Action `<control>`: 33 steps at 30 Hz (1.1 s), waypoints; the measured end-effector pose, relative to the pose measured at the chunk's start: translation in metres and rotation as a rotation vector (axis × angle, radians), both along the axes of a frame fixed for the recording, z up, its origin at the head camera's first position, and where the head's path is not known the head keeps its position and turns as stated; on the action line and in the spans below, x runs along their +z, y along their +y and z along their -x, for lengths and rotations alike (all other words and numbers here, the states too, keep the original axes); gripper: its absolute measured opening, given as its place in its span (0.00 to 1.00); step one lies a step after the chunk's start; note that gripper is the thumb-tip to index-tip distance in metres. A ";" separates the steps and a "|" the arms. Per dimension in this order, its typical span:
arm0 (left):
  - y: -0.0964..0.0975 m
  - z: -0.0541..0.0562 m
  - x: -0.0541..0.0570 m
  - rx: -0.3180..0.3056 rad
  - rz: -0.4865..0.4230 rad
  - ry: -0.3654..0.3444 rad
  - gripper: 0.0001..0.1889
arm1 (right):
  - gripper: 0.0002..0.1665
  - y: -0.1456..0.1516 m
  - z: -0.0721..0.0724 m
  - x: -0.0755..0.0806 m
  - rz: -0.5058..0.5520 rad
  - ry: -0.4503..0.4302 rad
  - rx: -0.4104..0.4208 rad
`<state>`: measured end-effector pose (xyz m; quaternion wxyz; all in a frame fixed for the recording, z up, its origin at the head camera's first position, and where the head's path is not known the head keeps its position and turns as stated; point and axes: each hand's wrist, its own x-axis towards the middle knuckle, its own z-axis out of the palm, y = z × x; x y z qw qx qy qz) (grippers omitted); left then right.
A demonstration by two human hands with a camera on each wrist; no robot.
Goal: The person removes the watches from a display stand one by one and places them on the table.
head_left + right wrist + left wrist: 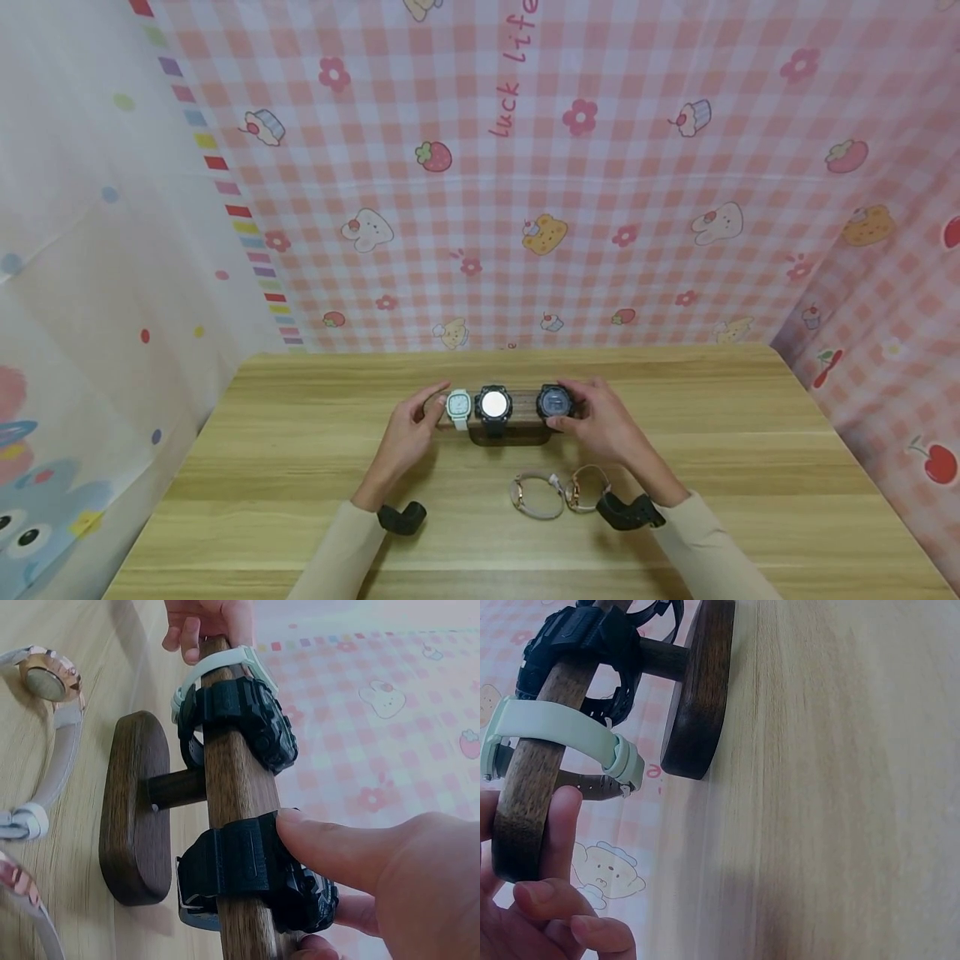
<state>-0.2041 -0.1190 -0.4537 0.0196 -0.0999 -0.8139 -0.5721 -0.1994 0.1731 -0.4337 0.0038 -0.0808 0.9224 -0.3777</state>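
A dark wooden watch stand (525, 408) stands towards the back of the table, its bar raised on a short post over a rounded base (136, 810). My left hand (408, 429) holds the bar's left end, fingers and thumb on either side of the wood in the left wrist view. Just beside those fingers is a mint-green watch (458, 405), then a black watch (494, 406) with a glaring face. Near the right end, my right hand (606, 421) grips another black watch (555, 402) strapped round the bar, thumb against its case.
Two loose watches lie in front of the stand: one with a pale strap (538, 517), the other a rose-gold watch (573, 492) close to the right wrist's black camera (628, 512). Behind the wooden table (300, 467) hangs a pink checked cloth (480, 192).
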 end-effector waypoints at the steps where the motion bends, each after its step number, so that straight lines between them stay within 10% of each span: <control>1: 0.000 0.000 0.000 0.000 0.001 0.000 0.18 | 0.38 0.001 0.000 0.000 0.002 -0.001 0.000; 33: 0.000 0.000 -0.002 -0.003 -0.021 -0.004 0.18 | 0.37 0.049 -0.002 -0.010 0.100 0.000 0.058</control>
